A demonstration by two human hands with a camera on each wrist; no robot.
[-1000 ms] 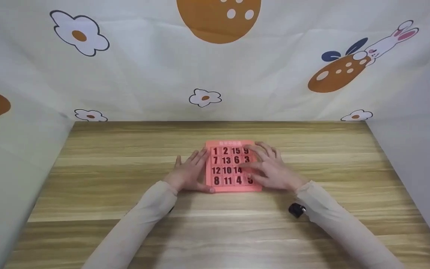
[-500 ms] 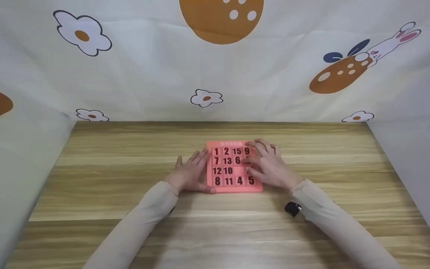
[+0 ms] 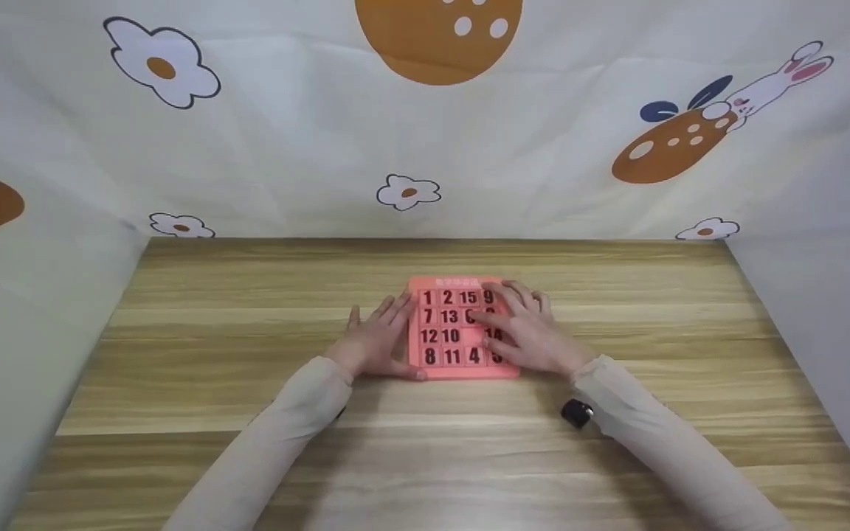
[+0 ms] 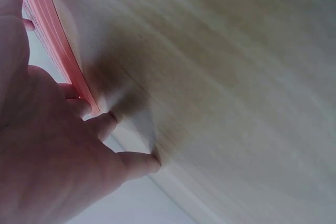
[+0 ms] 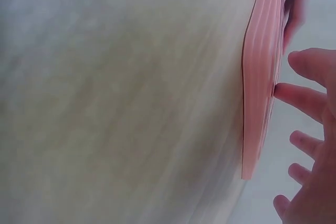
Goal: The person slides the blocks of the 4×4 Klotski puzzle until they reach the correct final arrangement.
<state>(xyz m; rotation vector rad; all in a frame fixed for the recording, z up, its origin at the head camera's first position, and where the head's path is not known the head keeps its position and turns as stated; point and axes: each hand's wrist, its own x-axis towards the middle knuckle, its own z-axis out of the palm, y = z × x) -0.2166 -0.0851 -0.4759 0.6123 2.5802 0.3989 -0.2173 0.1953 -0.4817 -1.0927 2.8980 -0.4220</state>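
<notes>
A pink sliding number puzzle (image 3: 414, 324) with black-numbered square tiles lies flat on the wooden table. Its gap (image 3: 471, 337) is in the third row, between the 10 tile and the 14 tile. My left hand (image 3: 375, 345) lies along the puzzle's left side, fingers fairly straight against the edge and thumb at the near-left corner. Over the right side my right hand (image 3: 536, 332) is spread, its index fingertip on the 6 tile, partly covering that number. Its other fingers are over the right column and hide part of it. In the right wrist view one fingertip (image 5: 278, 90) touches the puzzle's top face.
The wooden table (image 3: 263, 273) extends around the puzzle on every side. Behind it hangs a pale cloth (image 3: 285, 147) printed with flowers, carrots and a rabbit, with more cloth at both sides. A small black device (image 3: 577, 413) sits at the right wrist.
The 14 tile has slid right into the last column, leaving the gap in the third column. My right index finger has shifted from the 14 up to the 6. The left hand stays in place.
</notes>
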